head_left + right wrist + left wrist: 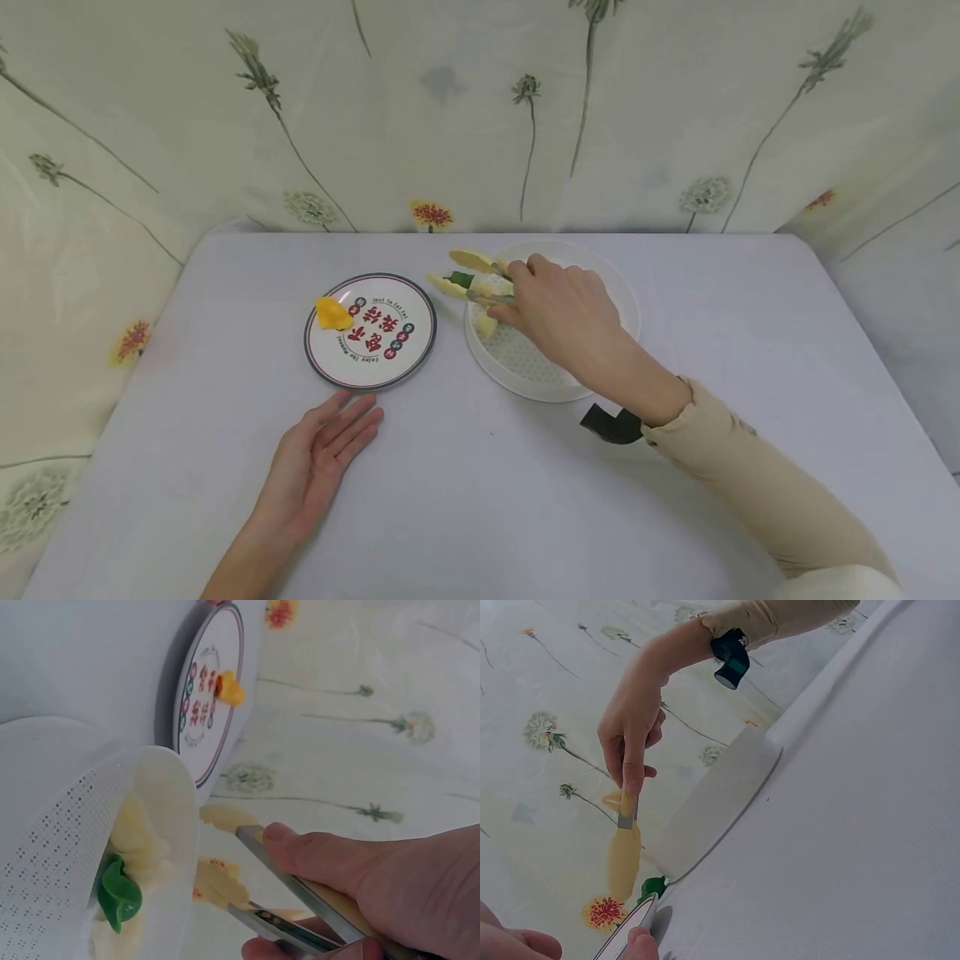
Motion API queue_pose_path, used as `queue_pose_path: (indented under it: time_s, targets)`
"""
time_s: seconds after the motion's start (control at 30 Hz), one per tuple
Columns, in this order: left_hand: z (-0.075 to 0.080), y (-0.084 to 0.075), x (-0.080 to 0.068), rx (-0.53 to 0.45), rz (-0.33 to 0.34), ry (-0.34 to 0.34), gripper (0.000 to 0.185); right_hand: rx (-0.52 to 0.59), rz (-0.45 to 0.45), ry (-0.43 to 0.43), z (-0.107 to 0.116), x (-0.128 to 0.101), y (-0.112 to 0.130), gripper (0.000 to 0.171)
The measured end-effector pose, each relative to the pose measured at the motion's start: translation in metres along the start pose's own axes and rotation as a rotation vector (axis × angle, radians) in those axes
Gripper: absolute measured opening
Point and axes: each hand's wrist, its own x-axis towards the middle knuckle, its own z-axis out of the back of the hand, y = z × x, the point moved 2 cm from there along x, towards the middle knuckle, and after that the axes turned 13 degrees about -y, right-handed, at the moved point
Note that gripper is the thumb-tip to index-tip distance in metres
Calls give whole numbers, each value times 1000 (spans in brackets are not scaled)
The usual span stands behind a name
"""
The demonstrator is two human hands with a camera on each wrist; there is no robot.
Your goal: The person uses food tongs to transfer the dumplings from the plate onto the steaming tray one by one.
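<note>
Gripping tongs [471, 262] over the white basket [528, 385], the right hand [562, 308] has something light, stiff and springy, I'd guess — best squeezed mid-handle; the left hand [322, 454] lies straight-fingered, left of the basket.

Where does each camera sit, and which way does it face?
Head: worn on the head, looks forward and down at the plate, strainer and tongs; left grip and right grip show.
Left wrist: worn there, looks past the plate's edge to tongs and strainer's side; left fingers show, plus the right grip and sleeve.
Right wrist: worn there, looks into the strainer and toward the plate; the right grip and a left fingertip show.
Both wrist views share plate, strainer and tongs.
</note>
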Motion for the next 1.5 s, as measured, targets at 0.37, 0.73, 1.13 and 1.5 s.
queue_pose_path:
  time_s: [0.37,0.73,1.13,1.5]
  targets:
    - [0,-1,-1,-6,-7,-1,59,-75,2,132,5,30,11,43]
    - [0,-1,-1,-2,5,3,59,-117,11,175,8,54,21,45]
    - [2,0,-3,1,-9,1,60,-151,55,166,4,57,23,31]
    - [2,0,-3,2,-8,4,61,-102,20,94,-5,50,5,48]
